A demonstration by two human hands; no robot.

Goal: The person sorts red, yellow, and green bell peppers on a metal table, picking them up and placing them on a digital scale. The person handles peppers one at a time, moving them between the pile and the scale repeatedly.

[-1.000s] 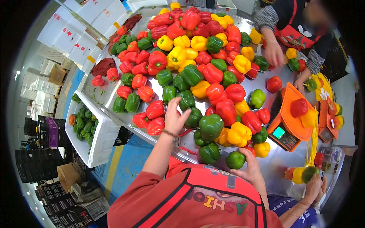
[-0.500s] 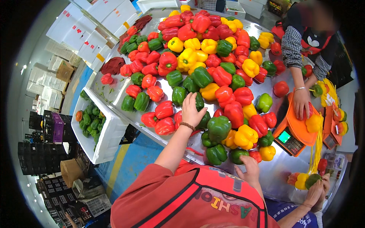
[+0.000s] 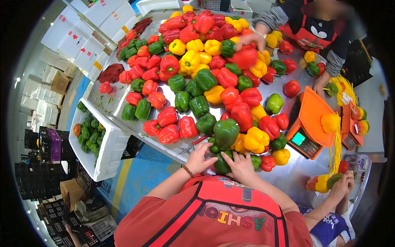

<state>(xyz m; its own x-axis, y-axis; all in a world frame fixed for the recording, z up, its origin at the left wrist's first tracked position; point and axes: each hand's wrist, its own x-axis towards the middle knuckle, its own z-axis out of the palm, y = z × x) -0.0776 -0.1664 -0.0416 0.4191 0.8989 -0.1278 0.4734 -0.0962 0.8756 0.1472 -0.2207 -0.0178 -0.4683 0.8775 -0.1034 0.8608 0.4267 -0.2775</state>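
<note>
A big heap of red, yellow and green bell peppers (image 3: 205, 78) covers a steel table (image 3: 111, 103). At the near edge, my left hand (image 3: 200, 158) and my right hand (image 3: 242, 165) close from either side on a dark green pepper (image 3: 222, 164). A larger green pepper (image 3: 225, 131) stands just behind it. Red-handled snips (image 3: 192, 147) lie on the table beside my left hand. My red apron fills the lower part of the view.
An orange scale (image 3: 313, 123) stands to the right. A white foam box (image 3: 108, 153) with green peppers sits low on the left. A person in a red apron (image 3: 312, 29) reaches into the heap from the far side. Another person's hands (image 3: 339, 185) hold peppers at lower right.
My left hand has drawn back from the heap to the near edge. My right hand has come in from the right, and both now meet on one green pepper.
</note>
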